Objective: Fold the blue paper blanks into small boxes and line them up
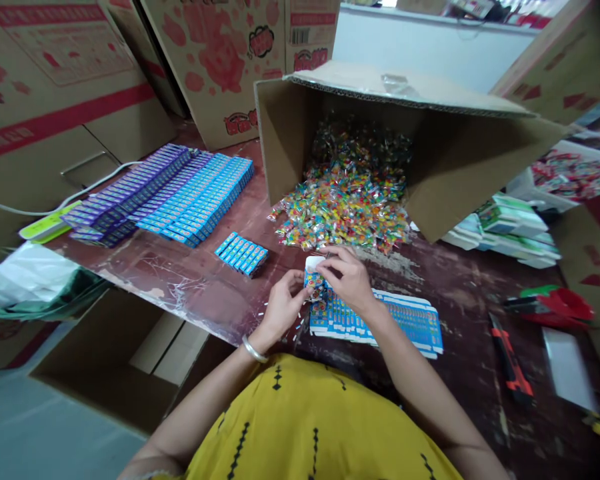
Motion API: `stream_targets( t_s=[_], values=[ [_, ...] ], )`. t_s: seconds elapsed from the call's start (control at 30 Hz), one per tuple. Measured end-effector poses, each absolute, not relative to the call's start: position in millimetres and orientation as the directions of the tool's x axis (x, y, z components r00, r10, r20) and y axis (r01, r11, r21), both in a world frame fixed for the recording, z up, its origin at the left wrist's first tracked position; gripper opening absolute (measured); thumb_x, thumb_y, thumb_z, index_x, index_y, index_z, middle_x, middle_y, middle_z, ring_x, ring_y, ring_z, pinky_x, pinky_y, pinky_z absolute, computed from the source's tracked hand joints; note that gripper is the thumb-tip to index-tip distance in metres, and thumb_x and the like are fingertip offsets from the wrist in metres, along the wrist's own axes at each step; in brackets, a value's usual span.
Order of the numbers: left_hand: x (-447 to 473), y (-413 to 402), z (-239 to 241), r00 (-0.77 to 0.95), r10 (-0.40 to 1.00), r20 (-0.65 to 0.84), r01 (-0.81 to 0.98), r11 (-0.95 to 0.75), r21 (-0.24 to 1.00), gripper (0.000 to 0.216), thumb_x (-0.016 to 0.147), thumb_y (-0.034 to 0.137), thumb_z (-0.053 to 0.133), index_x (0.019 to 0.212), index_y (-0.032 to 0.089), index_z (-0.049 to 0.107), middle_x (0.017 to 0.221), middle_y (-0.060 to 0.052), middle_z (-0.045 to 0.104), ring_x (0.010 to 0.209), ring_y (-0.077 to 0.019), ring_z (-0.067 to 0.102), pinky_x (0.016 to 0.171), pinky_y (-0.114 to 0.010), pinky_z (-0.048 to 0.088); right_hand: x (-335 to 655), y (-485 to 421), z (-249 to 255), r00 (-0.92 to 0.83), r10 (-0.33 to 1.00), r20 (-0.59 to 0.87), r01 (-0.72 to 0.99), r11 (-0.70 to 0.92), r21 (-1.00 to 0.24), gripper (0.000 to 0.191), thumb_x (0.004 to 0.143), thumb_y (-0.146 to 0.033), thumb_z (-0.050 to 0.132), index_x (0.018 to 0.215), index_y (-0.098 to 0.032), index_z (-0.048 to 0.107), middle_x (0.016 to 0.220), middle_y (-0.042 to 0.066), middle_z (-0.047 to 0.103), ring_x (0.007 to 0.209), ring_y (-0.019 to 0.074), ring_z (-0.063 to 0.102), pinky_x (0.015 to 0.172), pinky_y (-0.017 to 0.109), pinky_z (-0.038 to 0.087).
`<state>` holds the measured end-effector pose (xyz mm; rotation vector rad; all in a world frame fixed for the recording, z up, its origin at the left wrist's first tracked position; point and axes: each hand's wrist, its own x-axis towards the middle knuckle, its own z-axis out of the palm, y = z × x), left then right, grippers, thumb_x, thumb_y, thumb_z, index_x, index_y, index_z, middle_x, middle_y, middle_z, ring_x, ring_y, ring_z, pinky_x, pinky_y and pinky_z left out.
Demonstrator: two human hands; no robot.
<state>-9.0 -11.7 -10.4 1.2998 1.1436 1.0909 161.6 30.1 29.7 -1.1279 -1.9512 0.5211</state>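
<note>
My left hand (283, 307) and my right hand (347, 279) meet over the table's front edge, both pinched on one small blue packet box (314, 280) with its white flap up. Just beneath and to the right lies a stack of flat, unfolded blue box blanks (410, 323). A heap of small coloured wrapped candies (347, 200) spills from a big cardboard carton (445, 153) lying on its side right behind my hands. A silver bangle sits on my left wrist.
Rows of filled blue and purple boxes (170, 193) cover the table's left part, with a small group of blue boxes (241, 254) nearer. An orange utility knife (511, 363) and a red tool (560, 307) lie right. Printed cartons stand behind; an open carton (120, 360) sits below left.
</note>
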Motion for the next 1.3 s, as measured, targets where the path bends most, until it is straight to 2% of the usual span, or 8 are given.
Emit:
stream_targets(
  t_s=[0.13,0.33,0.57,0.7,0.8,0.93,1.1,1.3],
  values=[
    [-9,-15,-1,0.076,0.997,0.015,0.013,-0.016,1.0,0.037,0.082,0.028,0.066,0.114,0.019,0.05,0.102,-0.006,0.065,0.095,-0.0185,0.064,0.084,-0.031,0.051,166,22,23,-0.29,0.903,0.319,0.39,0.415,-0.822,0.015,0.089,-0.033,0.061,0.096,-0.026,0.072,0.119,0.005,0.065,0.112,0.0245,0.059,0.099,0.042,0.046],
    [-5,-18,8,0.138,0.99,0.024,-0.013,-0.023,1.0,0.046,0.083,0.03,0.064,0.126,0.022,0.049,0.105,-0.006,0.064,0.094,-0.0183,0.062,0.084,-0.03,0.05,164,16,2,-0.145,0.983,0.109,0.087,0.122,-0.989,0.024,0.082,-0.037,0.068,0.101,-0.023,0.068,0.092,0.004,0.073,0.083,0.0206,0.069,0.075,0.032,0.055],
    [-6,-15,3,0.246,0.969,-0.01,-0.063,0.026,0.998,0.032,0.08,0.028,0.068,0.107,0.02,0.053,0.104,-0.004,0.061,0.093,-0.017,0.06,0.078,-0.025,0.049,162,12,1,-0.161,0.96,0.228,0.221,0.26,-0.94,0.016,0.085,-0.034,0.064,0.08,-0.021,0.072,0.093,0.005,0.071,0.089,0.0211,0.066,0.083,0.034,0.051],
    [-4,-13,2,0.192,0.981,0.004,-0.149,0.025,0.989,0.036,0.078,0.027,0.07,0.106,0.021,0.048,0.11,-0.005,0.06,0.103,-0.0186,0.059,0.08,-0.025,0.049,156,7,5,-0.081,0.957,0.277,0.193,0.288,-0.938,0.012,0.087,-0.031,0.061,0.092,-0.023,0.067,0.099,0.005,0.069,0.096,0.0209,0.066,0.087,0.035,0.051],
    [-3,-13,0,0.163,0.986,-0.03,-0.189,0.061,0.98,0.043,0.074,0.027,0.073,0.105,0.022,0.044,0.103,-0.003,0.061,0.098,-0.0172,0.061,0.077,-0.024,0.049,152,7,5,0.0,0.972,0.234,0.13,0.232,-0.964,0.021,0.083,-0.034,0.067,0.099,-0.023,0.061,0.088,0.003,0.07,0.085,0.0192,0.067,0.079,0.032,0.053],
    [-6,-14,0,0.139,0.989,-0.039,-0.096,0.053,0.994,0.043,0.074,0.025,0.073,0.105,0.021,0.044,0.102,-0.004,0.06,0.1,-0.0181,0.06,0.076,-0.023,0.048,155,14,7,-0.109,0.985,0.132,0.117,0.145,-0.983,0.023,0.076,-0.04,0.073,0.074,-0.021,0.061,0.076,0.001,0.067,0.071,0.0162,0.063,0.068,0.028,0.051],
    [-9,-16,5,0.151,0.988,-0.015,0.007,0.014,1.0,0.04,0.077,0.026,0.071,0.109,0.021,0.047,0.109,-0.007,0.06,0.107,-0.0206,0.059,0.081,-0.027,0.05,162,24,12,-0.171,0.985,-0.025,0.091,-0.009,-0.996,0.026,0.066,-0.039,0.08,0.076,-0.019,0.067,0.074,0.002,0.069,0.067,0.0165,0.063,0.064,0.029,0.05],
    [-8,-19,11,0.243,0.97,0.003,-0.039,0.007,0.999,0.049,0.079,0.025,0.069,0.123,0.021,0.047,0.113,-0.008,0.062,0.105,-0.0207,0.061,0.084,-0.03,0.051,165,30,11,-0.171,0.984,-0.046,0.115,-0.027,-0.993,0.027,0.069,-0.042,0.078,0.065,-0.018,0.066,0.062,0.0,0.065,0.06,0.0155,0.059,0.06,0.029,0.048]
  ],
)
